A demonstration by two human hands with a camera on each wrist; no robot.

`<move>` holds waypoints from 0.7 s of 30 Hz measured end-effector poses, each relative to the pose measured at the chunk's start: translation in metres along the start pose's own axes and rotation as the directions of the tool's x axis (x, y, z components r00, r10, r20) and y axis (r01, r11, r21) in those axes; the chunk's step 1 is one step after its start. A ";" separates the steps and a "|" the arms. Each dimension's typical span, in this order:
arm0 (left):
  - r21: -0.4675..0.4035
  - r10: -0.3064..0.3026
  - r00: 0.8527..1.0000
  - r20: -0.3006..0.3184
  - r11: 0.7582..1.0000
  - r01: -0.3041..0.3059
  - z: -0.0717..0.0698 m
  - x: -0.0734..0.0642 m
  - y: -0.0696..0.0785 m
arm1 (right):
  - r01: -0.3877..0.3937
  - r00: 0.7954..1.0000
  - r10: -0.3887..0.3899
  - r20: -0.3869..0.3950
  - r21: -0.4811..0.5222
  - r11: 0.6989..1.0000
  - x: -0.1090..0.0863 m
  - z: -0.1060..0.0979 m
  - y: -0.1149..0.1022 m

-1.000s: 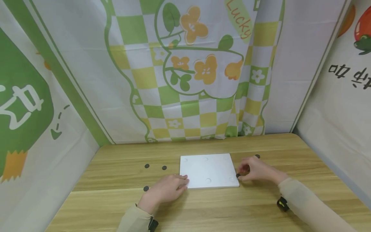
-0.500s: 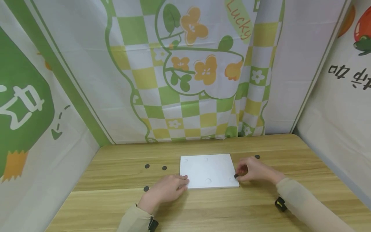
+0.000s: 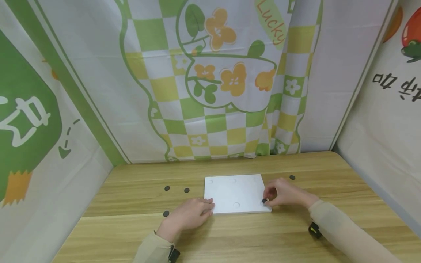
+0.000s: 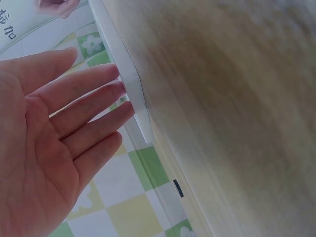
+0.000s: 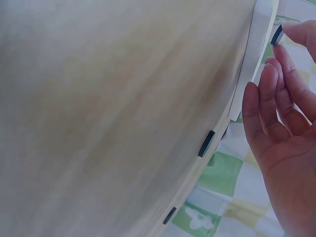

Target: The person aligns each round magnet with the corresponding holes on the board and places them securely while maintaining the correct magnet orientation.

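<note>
A white rectangular board point(image 3: 231, 191) with several shallow round recesses lies flat on the wooden table. My left hand point(image 3: 192, 212) rests its fingertips on the board's near left corner; in the left wrist view its fingers point(image 4: 96, 116) are straight and spread along the edge. Between thumb and index finger, my right hand point(image 3: 284, 193) pinches a small black disc point(image 3: 264, 201). That disc is tilted on edge, close over the recess at the near right corner. In the right wrist view the black disc point(image 5: 277, 35) shows at the fingertips, above the board point(image 5: 254, 64).
Left of the board lie three dark discs, one far left point(image 3: 167, 188), one nearer the board point(image 3: 186, 190) and one beside the left wrist point(image 3: 166, 213). Right of it is another disc point(image 3: 292, 177); the right wrist view shows two discs on the table point(image 5: 206, 143). Patterned cloth point(image 3: 217, 128) hangs behind.
My right hand has moved left with the black disc, from beside the board's right edge to over its near right corner. The left hand has stayed in place.
</note>
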State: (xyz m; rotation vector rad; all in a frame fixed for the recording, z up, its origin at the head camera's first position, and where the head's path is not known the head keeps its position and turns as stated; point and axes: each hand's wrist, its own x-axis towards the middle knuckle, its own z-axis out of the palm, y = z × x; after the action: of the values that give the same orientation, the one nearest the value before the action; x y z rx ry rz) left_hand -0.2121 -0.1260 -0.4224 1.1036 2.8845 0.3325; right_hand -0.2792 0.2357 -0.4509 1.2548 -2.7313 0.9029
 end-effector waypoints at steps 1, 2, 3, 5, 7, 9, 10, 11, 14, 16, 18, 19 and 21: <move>0.004 0.000 1.000 0.000 1.000 0.000 0.000 0.000 0.000 | -0.003 1.000 0.003 0.005 0.004 1.000 0.000 0.000 0.000; 0.009 0.000 1.000 -0.001 1.000 0.000 0.000 0.000 0.000 | -0.006 1.000 0.006 0.010 0.006 1.000 0.001 0.000 -0.001; 0.015 0.000 1.000 -0.002 1.000 0.000 -0.001 0.000 0.001 | -0.010 1.000 0.010 0.016 0.009 1.000 0.001 0.000 -0.001; 0.019 -0.001 1.000 -0.003 1.000 0.001 0.000 0.001 0.001 | -0.016 1.000 0.016 0.025 0.014 1.000 0.002 0.000 -0.002; 0.021 -0.001 1.000 -0.003 1.000 0.001 0.000 0.001 0.001 | -0.021 0.999 0.020 0.033 0.015 1.000 0.002 0.001 -0.002; 0.021 0.000 1.000 -0.003 1.000 0.000 0.000 0.001 0.000 | -0.030 0.999 0.030 0.041 0.013 0.999 0.003 0.001 -0.002; 0.020 0.001 1.000 -0.003 1.000 -0.001 0.000 0.001 0.000 | -0.034 0.998 0.033 0.044 0.012 0.999 0.003 0.002 -0.001; 0.020 0.002 1.000 -0.004 1.000 -0.002 0.000 0.001 0.000 | -0.037 0.998 0.036 0.048 0.012 0.999 0.003 0.002 -0.001; 0.017 0.002 1.000 -0.003 1.000 -0.002 0.000 0.001 0.000 | -0.045 0.997 0.044 0.061 0.015 0.999 0.004 0.002 -0.001; 0.014 0.002 1.000 -0.003 1.000 -0.002 0.000 0.000 0.000 | -0.042 0.997 0.040 0.067 0.018 0.999 0.004 0.002 -0.001; 0.009 0.000 1.000 -0.003 1.000 0.000 0.000 0.000 0.000 | -0.043 0.997 0.041 0.072 0.023 0.999 0.004 0.002 -0.001; 0.008 0.002 1.000 -0.005 1.000 -0.002 0.000 0.000 0.000 | -0.044 0.996 0.042 0.075 0.025 0.999 0.004 0.002 -0.002; 0.007 0.005 1.000 -0.007 1.000 -0.005 0.000 0.001 0.000 | -0.046 0.996 0.044 0.079 0.026 0.999 0.004 0.003 -0.002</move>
State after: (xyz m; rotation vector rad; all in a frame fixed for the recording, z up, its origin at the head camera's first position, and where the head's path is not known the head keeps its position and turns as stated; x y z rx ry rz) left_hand -0.2127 -0.1259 -0.4221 1.1126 2.8914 0.3269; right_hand -0.2804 0.2303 -0.4510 1.2644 -2.8280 0.9173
